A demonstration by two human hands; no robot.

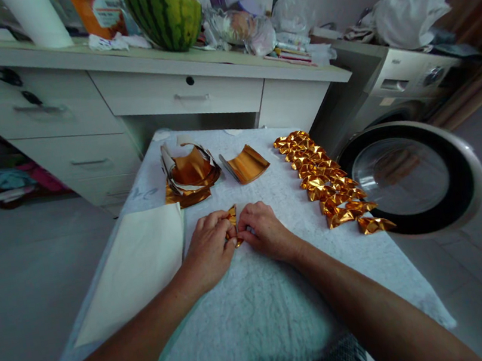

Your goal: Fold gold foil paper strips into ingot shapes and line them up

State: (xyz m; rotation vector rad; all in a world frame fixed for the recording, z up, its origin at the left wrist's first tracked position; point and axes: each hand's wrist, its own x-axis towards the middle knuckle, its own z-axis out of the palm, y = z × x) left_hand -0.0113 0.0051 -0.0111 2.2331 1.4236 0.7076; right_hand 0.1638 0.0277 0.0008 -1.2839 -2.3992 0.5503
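Between my two hands a small piece of gold foil paper (232, 213) lies on the cloth-covered table, partly folded. My left hand (210, 242) presses and grips its left side, fingers bent. Closed at its right edge is my right hand (266, 228), thumb and fingers pinching the paper. Much of the piece is hidden under the fingers. Just beyond, a curled gold foil sheet (247, 164) rests alone. A stack of curled gold sheets (190, 173) sits to its left. Rows of folded gold foil pieces (324, 177) line the table's right side.
A flat cream sheet (137, 274) lies on the table's left. Behind stands a white desk with drawers (183, 95), bearing a cut watermelon (164, 14) and bagged items. At right, a washing machine's round door (412, 176) hangs open close to the table edge.
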